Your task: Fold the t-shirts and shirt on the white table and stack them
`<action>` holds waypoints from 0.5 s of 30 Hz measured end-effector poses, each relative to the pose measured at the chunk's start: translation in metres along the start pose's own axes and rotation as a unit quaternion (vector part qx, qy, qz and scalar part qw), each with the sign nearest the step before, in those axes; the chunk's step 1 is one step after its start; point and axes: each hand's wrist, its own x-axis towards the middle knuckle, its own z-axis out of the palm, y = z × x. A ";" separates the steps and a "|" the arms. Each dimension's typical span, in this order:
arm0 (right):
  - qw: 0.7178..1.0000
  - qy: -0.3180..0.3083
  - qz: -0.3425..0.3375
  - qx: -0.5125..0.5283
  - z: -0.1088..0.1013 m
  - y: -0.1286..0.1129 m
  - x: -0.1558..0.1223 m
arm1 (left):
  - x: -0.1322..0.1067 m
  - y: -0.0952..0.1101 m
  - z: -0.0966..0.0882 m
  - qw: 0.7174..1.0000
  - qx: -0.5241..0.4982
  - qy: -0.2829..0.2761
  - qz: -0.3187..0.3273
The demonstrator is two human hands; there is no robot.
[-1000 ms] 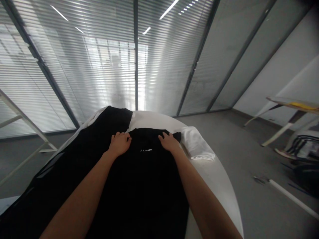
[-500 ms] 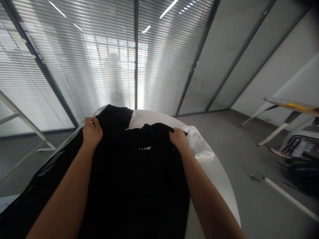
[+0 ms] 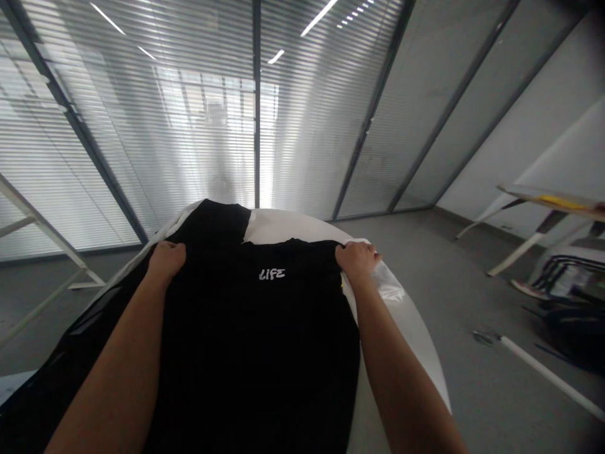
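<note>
Left hand [image 3: 165,261] and right hand [image 3: 358,261] curled shut, gripping both shoulders of black T-shirt [image 3: 255,372]. Shirt lies spread on white table [image 3: 288,227].

Your black shirt [image 3: 255,340] lies spread flat, face up, along the round white bench [image 3: 416,359], with its top edge toward the bench's far side. Small white lettering [image 3: 272,273] reading "LIFE" sits high on the shirt's chest, unwrinkled and fully readable. A glossier black cloth [image 3: 61,372] lies along the shirt's left side on the bench, and a crumpled white cloth [image 3: 390,290] lies just beyond its right shoulder.
</note>
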 end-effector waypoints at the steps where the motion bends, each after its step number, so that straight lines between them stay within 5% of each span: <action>1: 1.000 -0.010 -0.006 -0.019 0.000 -0.001 -0.001 | 0.000 -0.001 0.001 0.999 0.012 -0.039 -0.010; 7: 0.995 -0.080 -0.040 -0.042 0.001 -0.007 -0.004 | -0.007 0.002 0.010 0.993 0.023 -0.119 0.004; 15: 0.990 -0.059 -0.112 -0.061 0.009 -0.017 -0.011 | -0.012 0.014 0.012 0.992 0.021 0.029 0.122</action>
